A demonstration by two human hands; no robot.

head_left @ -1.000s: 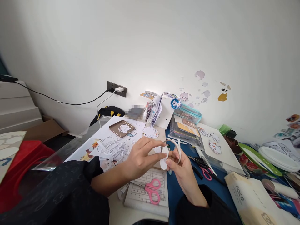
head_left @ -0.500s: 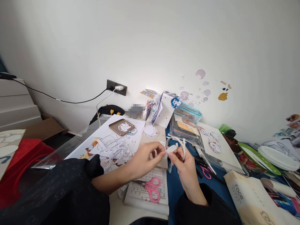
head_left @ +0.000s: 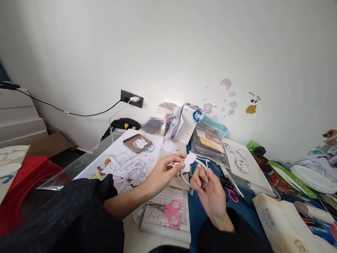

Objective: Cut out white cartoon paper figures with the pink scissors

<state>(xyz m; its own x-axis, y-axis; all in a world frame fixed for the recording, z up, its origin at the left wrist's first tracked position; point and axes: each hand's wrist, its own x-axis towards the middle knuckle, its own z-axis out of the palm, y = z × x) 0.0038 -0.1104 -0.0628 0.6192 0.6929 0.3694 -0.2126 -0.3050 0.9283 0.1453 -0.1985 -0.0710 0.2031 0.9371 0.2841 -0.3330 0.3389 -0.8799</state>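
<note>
My left hand (head_left: 170, 170) pinches a small white paper cutout (head_left: 190, 161) by its edge between thumb and fingers, blank side showing. Curled around the right side of a thin ring that looks like a roll of narrow tape (head_left: 185, 181), my right hand (head_left: 207, 186) has its fingertips bent inward. The ring hangs partly behind the cutout; whether they touch I cannot tell. Below the hands, pink-handled scissors (head_left: 172, 212) lie on a gridded mat (head_left: 160, 219). Tangled white paper scraps (head_left: 129, 170) lie left of my left hand.
A brown tray (head_left: 126, 142) with a cutout stands at the back left. Behind the hands are plastic sleeves (head_left: 210, 149) and a teal pencil case (head_left: 213, 126). More scissors (head_left: 233, 194), a tissue pack (head_left: 273, 221) and a green-rimmed plate (head_left: 279, 170) are to the right.
The white cutout has turned more upright in my left hand and come away from the right fingertips. My right hand has rotated, its fingers now curled on the ring, which has shifted slightly lower left.
</note>
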